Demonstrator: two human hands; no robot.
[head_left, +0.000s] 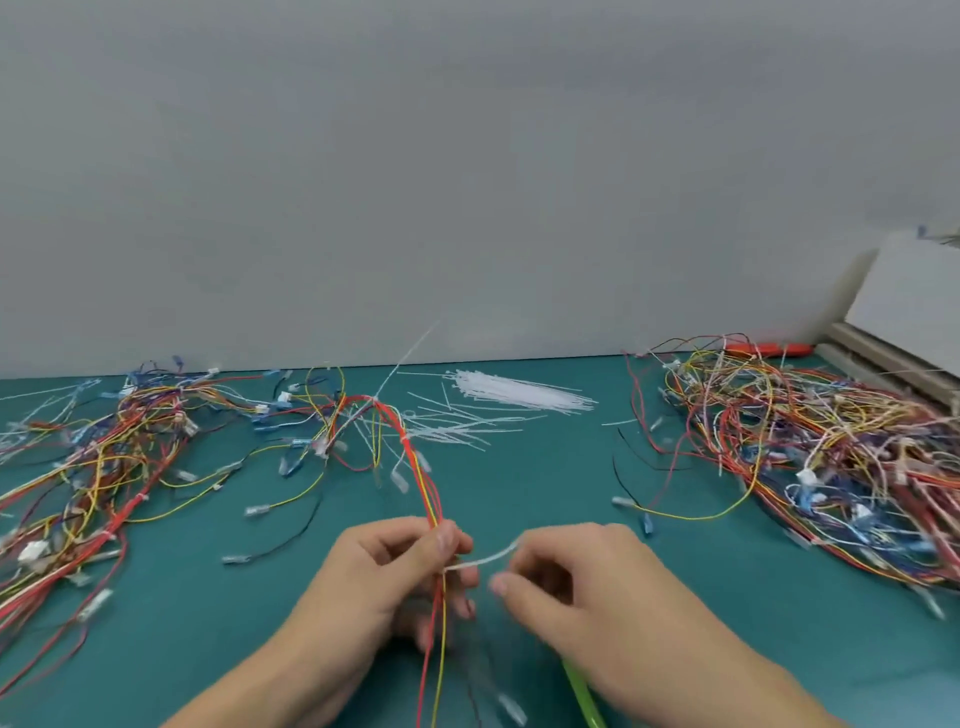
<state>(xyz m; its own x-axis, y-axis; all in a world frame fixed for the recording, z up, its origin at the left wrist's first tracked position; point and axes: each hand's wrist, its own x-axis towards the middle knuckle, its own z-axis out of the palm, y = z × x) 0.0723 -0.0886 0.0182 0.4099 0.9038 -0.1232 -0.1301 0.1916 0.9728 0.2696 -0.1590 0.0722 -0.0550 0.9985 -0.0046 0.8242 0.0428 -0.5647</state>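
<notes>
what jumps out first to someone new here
Low in the middle, the left hand grips a red-and-yellow wire bundle while the right hand pinches a white tie running to it. A left pile and a right pile of tangled wires sprawl on the teal table, with loose ties heaped between them at the back.

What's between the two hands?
Head view: a white cable tie spans the gap, running from the wire bundle gripped by the left hand to the right hand.
</notes>
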